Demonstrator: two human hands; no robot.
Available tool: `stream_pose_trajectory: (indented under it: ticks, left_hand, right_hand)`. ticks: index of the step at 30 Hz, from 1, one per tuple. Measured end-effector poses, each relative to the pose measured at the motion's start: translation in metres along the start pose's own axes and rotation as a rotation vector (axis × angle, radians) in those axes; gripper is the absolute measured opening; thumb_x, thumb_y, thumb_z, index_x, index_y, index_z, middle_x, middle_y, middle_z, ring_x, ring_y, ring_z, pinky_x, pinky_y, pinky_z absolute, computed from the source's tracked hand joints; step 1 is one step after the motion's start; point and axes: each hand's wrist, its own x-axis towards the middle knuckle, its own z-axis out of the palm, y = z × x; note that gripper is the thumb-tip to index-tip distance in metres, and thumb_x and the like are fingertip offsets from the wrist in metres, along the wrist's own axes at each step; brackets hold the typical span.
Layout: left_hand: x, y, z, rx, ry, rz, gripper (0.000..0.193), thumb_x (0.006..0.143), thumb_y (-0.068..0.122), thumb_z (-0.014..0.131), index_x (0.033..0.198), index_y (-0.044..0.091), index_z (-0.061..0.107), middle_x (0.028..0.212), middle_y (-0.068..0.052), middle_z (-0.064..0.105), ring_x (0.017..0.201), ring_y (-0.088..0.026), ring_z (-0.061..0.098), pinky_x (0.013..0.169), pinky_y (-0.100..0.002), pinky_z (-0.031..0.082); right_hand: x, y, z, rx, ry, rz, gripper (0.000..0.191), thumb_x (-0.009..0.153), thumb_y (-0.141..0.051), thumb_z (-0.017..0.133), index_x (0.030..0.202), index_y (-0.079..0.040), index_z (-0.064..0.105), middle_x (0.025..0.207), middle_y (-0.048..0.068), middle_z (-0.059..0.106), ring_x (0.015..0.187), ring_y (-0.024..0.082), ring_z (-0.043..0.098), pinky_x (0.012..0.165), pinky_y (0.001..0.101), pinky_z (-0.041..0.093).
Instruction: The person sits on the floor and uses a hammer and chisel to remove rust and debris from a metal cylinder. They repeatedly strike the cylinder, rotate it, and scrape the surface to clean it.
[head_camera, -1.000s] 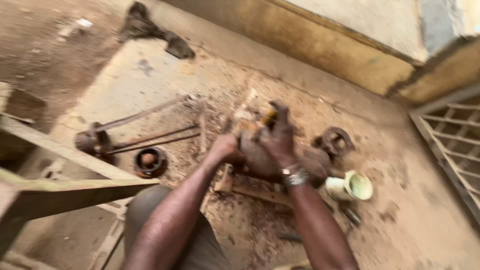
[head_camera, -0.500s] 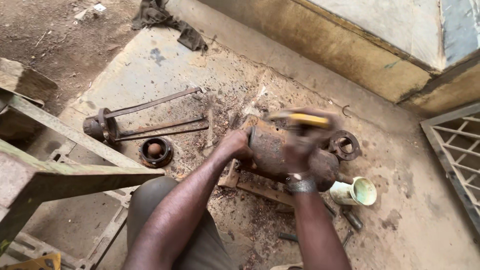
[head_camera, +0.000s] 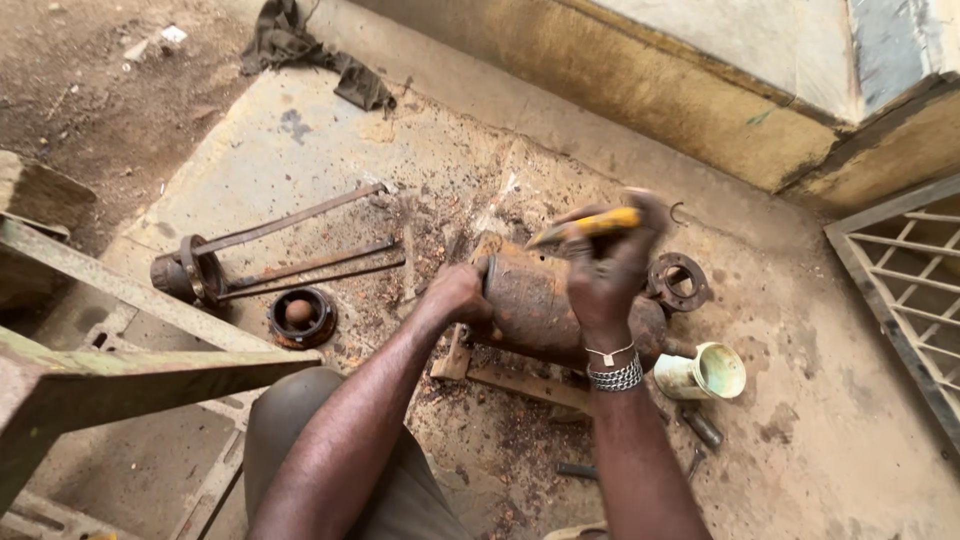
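Gripping rusty cylinder (head_camera: 560, 310) end, left hand (head_camera: 458, 293) closed, steadying it on wood strips. Right hand (head_camera: 605, 265) fisted round yellow tool (head_camera: 585, 228) raised above cylinder. Cup (head_camera: 702, 372) just right of cylinder. Judgement: brace firmly, strike squarely, clear of left fingers.

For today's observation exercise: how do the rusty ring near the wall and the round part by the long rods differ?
The rusty ring has an open, empty centre; the round part holds a brownish ball. The ring lies beyond the right hand; the round part lies left of the left hand. Both are rusty, circular and flat on the floor.
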Motion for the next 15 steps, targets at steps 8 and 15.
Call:
stream_pose_trajectory:
  ticks: [8, 15]
  left_hand:
    - [0.012, -0.003, 0.01, 0.07, 0.001, 0.002, 0.114, 0.066, 0.039, 0.096, 0.156, 0.011, 0.031, 0.108, -0.009, 0.066, 0.088, -0.017, 0.061, 0.077, -0.033, 0.058]
    - [0.025, -0.009, 0.015, 0.029, -0.009, -0.007, 0.099, 0.061, 0.045, 0.09, 0.142, 0.008, 0.048, 0.116, -0.011, 0.071, 0.093, -0.017, 0.067, 0.079, -0.035, 0.059]
  right_hand:
    - [-0.012, 0.005, -0.002, 0.119, 0.171, -0.034, 0.054, 0.104, 0.0, 0.064, 0.144, -0.019, 0.032, 0.114, 0.015, 0.064, 0.098, 0.029, 0.075, 0.079, 0.035, 0.068]
    - [-0.007, 0.011, 0.005, 0.002, 0.009, 0.157, 0.055, 0.1, -0.002, 0.064, 0.142, -0.02, 0.034, 0.107, 0.011, 0.063, 0.084, 0.025, 0.073, 0.066, 0.035, 0.066]
